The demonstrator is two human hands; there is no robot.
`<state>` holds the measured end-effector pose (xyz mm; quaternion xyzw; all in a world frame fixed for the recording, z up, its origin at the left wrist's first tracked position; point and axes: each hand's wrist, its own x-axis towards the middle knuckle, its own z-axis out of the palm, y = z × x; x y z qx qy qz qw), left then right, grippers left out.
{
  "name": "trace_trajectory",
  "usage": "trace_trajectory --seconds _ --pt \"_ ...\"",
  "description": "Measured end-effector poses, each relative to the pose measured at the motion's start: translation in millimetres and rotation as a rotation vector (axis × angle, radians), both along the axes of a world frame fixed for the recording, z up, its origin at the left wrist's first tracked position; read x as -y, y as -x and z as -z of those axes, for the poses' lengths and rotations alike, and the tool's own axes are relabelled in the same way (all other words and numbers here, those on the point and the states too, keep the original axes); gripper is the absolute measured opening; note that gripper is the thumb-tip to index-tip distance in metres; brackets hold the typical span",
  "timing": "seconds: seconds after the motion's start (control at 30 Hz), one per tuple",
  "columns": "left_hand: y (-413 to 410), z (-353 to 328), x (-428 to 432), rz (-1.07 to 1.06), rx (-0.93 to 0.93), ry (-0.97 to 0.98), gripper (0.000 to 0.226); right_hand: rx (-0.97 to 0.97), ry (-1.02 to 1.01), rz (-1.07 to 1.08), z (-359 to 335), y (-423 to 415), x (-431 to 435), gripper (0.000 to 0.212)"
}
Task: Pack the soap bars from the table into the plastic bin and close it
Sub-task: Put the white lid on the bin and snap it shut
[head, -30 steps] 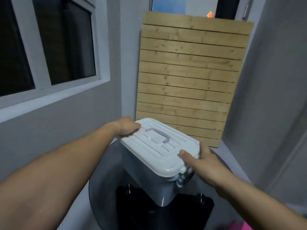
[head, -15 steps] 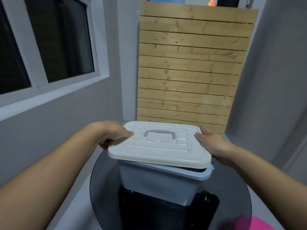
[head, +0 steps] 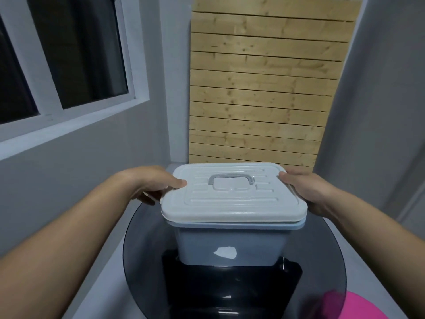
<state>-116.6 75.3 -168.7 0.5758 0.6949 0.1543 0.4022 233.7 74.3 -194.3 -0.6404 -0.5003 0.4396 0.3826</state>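
The lid (head: 234, 199) lies on the plastic bin (head: 230, 245), mid glass counter (head: 147, 249); left hand (head: 156, 183) at 9 o'clock, right hand (head: 308, 192) at 3, fingers (head: 178, 182) clamped on its edges — I fear uneven pressing leaves one side unlatched.

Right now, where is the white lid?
In the head view, the white lid lies on top of the plastic bin, mid-frame on the round glass table. The left hand grips its left edge, the right hand its right.
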Motion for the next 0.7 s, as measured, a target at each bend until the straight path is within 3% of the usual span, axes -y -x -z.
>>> trace_trajectory --seconds 0.13,0.3,0.43,0.57,0.7 --pt "0 2 -3 -0.03 0.014 0.017 0.067 0.08 0.034 0.027 -4 1 4 0.029" --pt "-8 6 -6 -0.054 0.101 0.087 0.035 0.09 0.19 0.042 -10 4 17 0.036" --pt "-6 8 -1 -0.051 0.17 0.134 0.037 0.014 0.314 0.032 -8 3 19 0.051" --pt "-6 15 4 -0.086 0.3 0.184 0.032 0.021 0.312 0.091 3 5 17 0.063" --pt "-3 17 1 -0.128 0.363 0.199 0.032 -0.002 0.29 0.105 14 5 12 0.058"
